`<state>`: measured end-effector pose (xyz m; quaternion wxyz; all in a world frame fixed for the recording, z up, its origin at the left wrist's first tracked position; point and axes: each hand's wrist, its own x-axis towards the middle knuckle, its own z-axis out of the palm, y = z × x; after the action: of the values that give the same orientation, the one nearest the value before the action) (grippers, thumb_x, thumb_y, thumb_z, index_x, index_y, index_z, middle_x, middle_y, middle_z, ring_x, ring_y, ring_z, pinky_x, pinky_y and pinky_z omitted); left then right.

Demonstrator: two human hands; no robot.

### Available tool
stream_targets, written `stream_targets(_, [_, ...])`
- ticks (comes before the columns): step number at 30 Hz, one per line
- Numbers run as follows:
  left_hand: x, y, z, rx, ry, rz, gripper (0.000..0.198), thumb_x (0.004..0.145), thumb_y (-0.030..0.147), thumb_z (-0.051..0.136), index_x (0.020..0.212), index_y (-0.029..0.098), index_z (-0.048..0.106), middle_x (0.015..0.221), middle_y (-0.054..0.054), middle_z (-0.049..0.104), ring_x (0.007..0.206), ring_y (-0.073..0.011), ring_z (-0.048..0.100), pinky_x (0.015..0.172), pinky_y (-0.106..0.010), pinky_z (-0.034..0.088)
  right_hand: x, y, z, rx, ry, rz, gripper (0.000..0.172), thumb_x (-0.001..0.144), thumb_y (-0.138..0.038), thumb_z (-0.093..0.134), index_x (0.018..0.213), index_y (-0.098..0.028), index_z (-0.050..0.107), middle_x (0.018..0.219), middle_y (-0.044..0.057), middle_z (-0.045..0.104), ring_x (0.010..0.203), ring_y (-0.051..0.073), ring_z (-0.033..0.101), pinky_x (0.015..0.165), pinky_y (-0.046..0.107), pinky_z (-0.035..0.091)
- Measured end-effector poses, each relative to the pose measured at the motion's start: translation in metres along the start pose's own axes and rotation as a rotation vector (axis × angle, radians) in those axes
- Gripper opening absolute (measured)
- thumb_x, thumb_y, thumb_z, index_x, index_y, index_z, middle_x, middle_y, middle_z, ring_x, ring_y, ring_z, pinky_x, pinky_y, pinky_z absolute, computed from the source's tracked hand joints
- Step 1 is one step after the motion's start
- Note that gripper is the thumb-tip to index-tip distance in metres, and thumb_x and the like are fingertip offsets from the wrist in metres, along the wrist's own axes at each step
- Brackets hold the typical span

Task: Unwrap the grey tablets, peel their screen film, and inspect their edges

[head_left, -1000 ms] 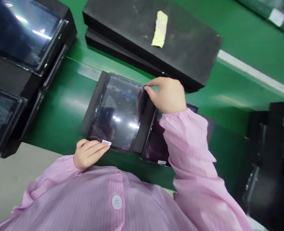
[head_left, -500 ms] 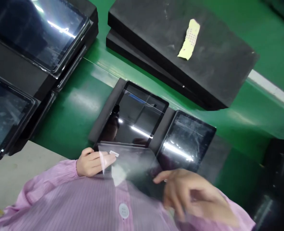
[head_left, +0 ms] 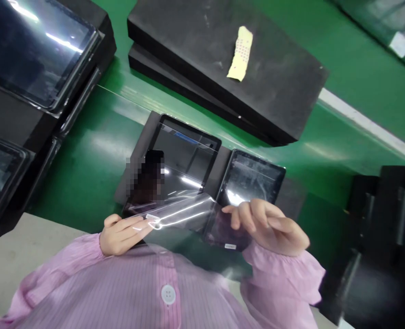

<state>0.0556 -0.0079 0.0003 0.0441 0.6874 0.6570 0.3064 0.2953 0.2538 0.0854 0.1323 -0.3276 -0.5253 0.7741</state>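
Observation:
A clear plastic film (head_left: 185, 212) with bright light streaks bows up between my hands. My left hand (head_left: 125, 234) is closed on its left edge, by a small white label (head_left: 152, 218). Behind the film, a dark tablet (head_left: 189, 153) lies screen up. My right hand (head_left: 267, 225) is bent over the lower part of a second, smudged tablet (head_left: 253, 171), its fingers curled; whether they pinch the film's far edge cannot be made out. Just below them shows another small white label (head_left: 230, 246).
Both tablets rest on dark pads on a green table (head_left: 99, 151). Behind them are stacked black slabs (head_left: 274, 87) with a yellow paper strip (head_left: 241, 54) on top. More tablets on black blocks (head_left: 34, 50) stand at left. Dark blocks (head_left: 370, 219) fill the right side.
My right hand has moved up and slightly left, over the smudged tablet. The film now bows and catches streaks of light. My left hand keeps its hold; the whole view has shifted.

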Motion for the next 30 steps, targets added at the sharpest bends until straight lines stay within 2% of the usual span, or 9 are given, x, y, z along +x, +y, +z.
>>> stream_targets(2, [0.005,-0.001,-0.001,-0.004,0.118,0.055,0.028,0.100,0.011,0.048,0.110,0.026,0.070,0.094,0.008,0.080,0.085,-0.0105,0.069,0.066,-0.032,0.032,0.000,-0.001,0.002,-0.128,0.049,-0.037,0.031,0.086,-0.045,0.065,0.064,-0.024,0.060,0.072,0.006,0.070,0.087,0.028,0.074,0.089,0.044,0.058])
stream_targets(4, [0.013,-0.003,-0.004,0.020,0.145,0.038,0.020,0.094,0.010,0.061,0.104,0.024,0.071,0.091,0.006,0.080,0.080,-0.0127,0.069,0.065,-0.033,0.032,0.000,-0.005,0.007,-0.324,0.069,-0.049,0.027,0.091,-0.043,0.065,0.073,-0.023,0.063,0.096,0.008,0.075,0.103,0.027,0.071,0.092,0.042,0.057])
stream_targets(6, [0.022,-0.007,-0.009,0.086,0.157,-0.004,0.023,0.085,0.010,0.072,0.103,0.024,0.071,0.090,0.005,0.080,0.076,-0.0153,0.069,0.068,-0.034,0.032,0.002,-0.012,0.014,-0.462,0.055,-0.062,0.024,0.094,-0.041,0.063,0.079,-0.022,0.063,0.105,0.009,0.075,0.103,0.024,0.070,0.093,0.041,0.056])
stream_targets(9, [0.037,-0.016,-0.017,0.219,0.145,-0.058,0.035,0.082,0.015,0.075,0.116,0.025,0.070,0.097,-0.001,0.080,0.080,-0.0217,0.069,0.076,-0.040,0.032,0.009,-0.026,0.020,-0.436,0.140,-0.186,0.019,0.094,-0.044,0.064,0.094,-0.025,0.062,0.108,0.006,0.074,0.100,0.021,0.071,0.091,0.038,0.058])
stream_targets(12, [0.054,-0.022,-0.022,0.290,0.115,-0.159,0.042,0.085,0.025,0.074,0.126,0.027,0.067,0.115,-0.005,0.076,0.096,-0.0282,0.069,0.086,-0.044,0.032,0.019,-0.041,0.012,-0.431,0.292,-0.334,0.034,0.093,-0.052,0.062,0.120,-0.032,0.056,0.116,0.004,0.071,0.099,0.020,0.072,0.089,0.037,0.060])
stream_targets(15, [0.072,-0.022,-0.023,0.308,0.104,-0.256,0.041,0.087,0.034,0.072,0.126,0.027,0.066,0.131,-0.010,0.069,0.116,-0.0358,0.063,0.096,-0.051,0.032,0.028,-0.047,-0.015,-0.620,0.405,-0.426,0.038,0.097,-0.053,0.055,0.129,-0.033,0.055,0.118,0.003,0.069,0.104,0.021,0.071,0.092,0.037,0.060])
stream_targets(20, [0.095,-0.005,-0.020,0.331,-0.027,-0.233,0.050,0.088,0.035,0.071,0.135,0.020,0.061,0.152,-0.022,0.048,0.134,-0.0499,0.046,0.097,-0.066,0.037,0.030,-0.028,-0.087,-0.986,0.574,-0.433,0.024,0.094,-0.030,0.057,0.114,-0.023,0.069,0.115,0.007,0.072,0.110,0.026,0.068,0.103,0.050,0.054])
stream_targets(24, [0.107,0.022,-0.006,0.283,-0.103,-0.112,0.043,0.091,0.029,0.066,0.133,0.019,0.061,0.149,-0.023,0.050,0.134,-0.0468,0.049,0.100,-0.065,0.037,0.021,-0.004,-0.130,-1.099,0.624,-0.302,0.027,0.087,-0.016,0.056,0.109,-0.021,0.072,0.116,0.010,0.074,0.113,0.029,0.067,0.107,0.056,0.050])
stream_targets(30, [0.118,0.066,0.029,0.085,-0.175,0.229,0.034,0.096,0.030,0.060,0.127,0.017,0.063,0.141,-0.018,0.060,0.126,-0.0364,0.059,0.100,-0.054,0.037,0.021,0.007,-0.149,-1.004,0.549,-0.283,0.047,0.079,-0.003,0.045,0.114,-0.023,0.069,0.116,0.003,0.075,0.109,0.022,0.070,0.107,0.047,0.052])
